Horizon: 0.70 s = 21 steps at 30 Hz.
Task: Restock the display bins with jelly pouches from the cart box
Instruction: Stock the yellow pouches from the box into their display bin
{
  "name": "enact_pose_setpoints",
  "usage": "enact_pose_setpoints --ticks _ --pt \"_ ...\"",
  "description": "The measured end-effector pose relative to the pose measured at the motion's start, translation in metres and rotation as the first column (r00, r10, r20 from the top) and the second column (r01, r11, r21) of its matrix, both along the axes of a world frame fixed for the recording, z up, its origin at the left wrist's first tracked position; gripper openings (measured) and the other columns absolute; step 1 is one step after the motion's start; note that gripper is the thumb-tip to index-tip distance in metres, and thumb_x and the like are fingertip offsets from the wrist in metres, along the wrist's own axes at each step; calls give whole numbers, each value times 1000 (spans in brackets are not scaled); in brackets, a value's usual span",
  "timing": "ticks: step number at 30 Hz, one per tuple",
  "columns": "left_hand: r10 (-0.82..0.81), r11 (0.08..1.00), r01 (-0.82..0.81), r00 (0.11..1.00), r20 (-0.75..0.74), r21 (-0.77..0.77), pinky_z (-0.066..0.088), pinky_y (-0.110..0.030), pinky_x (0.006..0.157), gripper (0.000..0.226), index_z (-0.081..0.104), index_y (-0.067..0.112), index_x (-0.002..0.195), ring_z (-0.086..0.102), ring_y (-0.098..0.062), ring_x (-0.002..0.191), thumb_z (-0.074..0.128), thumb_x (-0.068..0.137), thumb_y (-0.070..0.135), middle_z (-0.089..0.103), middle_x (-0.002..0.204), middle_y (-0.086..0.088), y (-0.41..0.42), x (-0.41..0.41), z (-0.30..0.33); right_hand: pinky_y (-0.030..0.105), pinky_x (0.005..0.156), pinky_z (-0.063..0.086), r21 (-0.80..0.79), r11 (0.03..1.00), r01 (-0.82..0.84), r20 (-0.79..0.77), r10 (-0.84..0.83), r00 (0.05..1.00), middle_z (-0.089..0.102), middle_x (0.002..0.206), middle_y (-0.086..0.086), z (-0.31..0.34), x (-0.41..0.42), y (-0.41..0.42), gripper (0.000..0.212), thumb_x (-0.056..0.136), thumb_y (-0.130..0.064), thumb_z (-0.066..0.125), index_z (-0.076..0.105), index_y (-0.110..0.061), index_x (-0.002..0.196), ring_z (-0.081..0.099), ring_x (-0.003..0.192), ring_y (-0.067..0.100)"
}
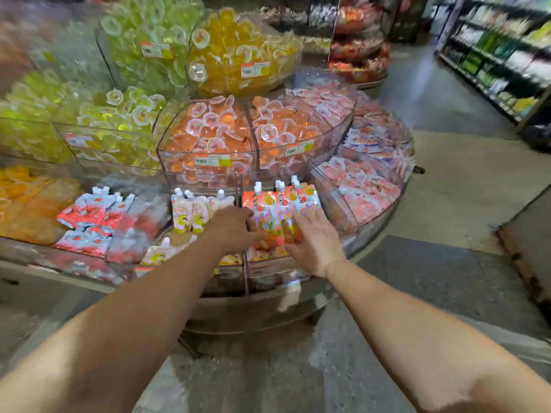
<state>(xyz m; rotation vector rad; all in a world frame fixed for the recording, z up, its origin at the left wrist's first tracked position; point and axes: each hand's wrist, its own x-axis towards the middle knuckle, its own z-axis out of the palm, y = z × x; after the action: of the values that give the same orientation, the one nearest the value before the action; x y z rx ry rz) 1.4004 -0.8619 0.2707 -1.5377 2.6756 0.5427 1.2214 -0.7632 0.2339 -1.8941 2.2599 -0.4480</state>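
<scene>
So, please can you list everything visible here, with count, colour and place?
orange pouches: several, orange with white caps, front middle bin
pale pouches: several, white and yellow, the bin to their left
red pouches: several, red and white, front left bin
orange jelly cups: many, middle tier
yellow-green jelly cups: many, left bins
shelves: far right, blurred
left hand: grip on the orange pouches
right hand: fingers straight, flat on the orange pouches

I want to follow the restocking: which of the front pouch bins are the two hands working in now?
The bin of orange pouches, right of the clear divider. The left hand and the right hand both rest on its pouches; the pale pouches and the red-and-white pouches lie untouched.
</scene>
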Motion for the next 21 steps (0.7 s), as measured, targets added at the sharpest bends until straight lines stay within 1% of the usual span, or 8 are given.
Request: enact_pose_setpoints --ticks 2,3,6,7,11,14,18,21 --pt "-42 999 41 998 51 22 39 -38 106 72 46 28 138 46 -25 129 56 79 68 48 142 -2 32 -53 2 40 120 13 30 997 67 -45 -65 997 22 159 8 6 -50 38 75 87 -55 55 27 -27 150 12 148 29" --pt "-79 997 78 995 68 10 37 -38 108 77 44 28 140 44 -25 131 53 77 71 48 141 -4 47 -83 3 41 120 13 55 992 111 -54 -108 993 21 159 9 11 -76 61 73 87 -55 55 27 -28 150 11 148 31" --pt "-227 965 238 968 107 -107 40 -34 100 90 54 28 128 50 -29 121 27 58 78 57 128 -8 102 -178 7 42 120 14 119 950 288 -84 -280 956 20 159 9 20 -152 133 72 89 -55 52 28 -27 150 11 147 33" --pt "-281 948 294 953 116 -120 41 -34 98 90 53 28 128 52 -30 119 24 58 77 58 127 -8 122 -209 11 42 120 15 133 929 345 -87 -336 938 20 159 9 22 -175 158 72 89 -57 51 28 -27 150 11 147 32" --pt "-476 871 485 873 103 -86 36 -36 106 70 41 26 139 41 -31 130 52 82 64 47 138 -10 194 -320 12 43 120 15 156 824 545 -34 -547 837 20 160 7 22 -258 252 71 90 -59 48 27 -27 150 10 148 28" --pt "-603 780 618 785 140 -101 38 -38 104 68 43 24 139 42 -32 126 54 84 63 48 134 -12 241 -398 8 41 120 14 158 730 665 12 -675 738 18 160 5 16 -308 311 72 90 -60 48 25 -29 151 9 149 26" --pt "-746 651 758 649 150 -42 35 -39 106 72 34 27 146 37 -32 131 53 86 62 41 142 -11 296 -504 -5 38 120 16 168 605 779 44 -794 607 21 159 7 2 -373 379 71 90 -60 48 27 -29 150 13 147 26" --pt "-829 542 840 539 148 -21 35 -41 107 72 34 27 145 36 -32 133 55 85 62 39 144 -9 338 -584 -14 37 118 18 170 494 853 39 -868 495 25 157 8 -3 -428 422 70 90 -58 50 30 -28 149 17 146 26"
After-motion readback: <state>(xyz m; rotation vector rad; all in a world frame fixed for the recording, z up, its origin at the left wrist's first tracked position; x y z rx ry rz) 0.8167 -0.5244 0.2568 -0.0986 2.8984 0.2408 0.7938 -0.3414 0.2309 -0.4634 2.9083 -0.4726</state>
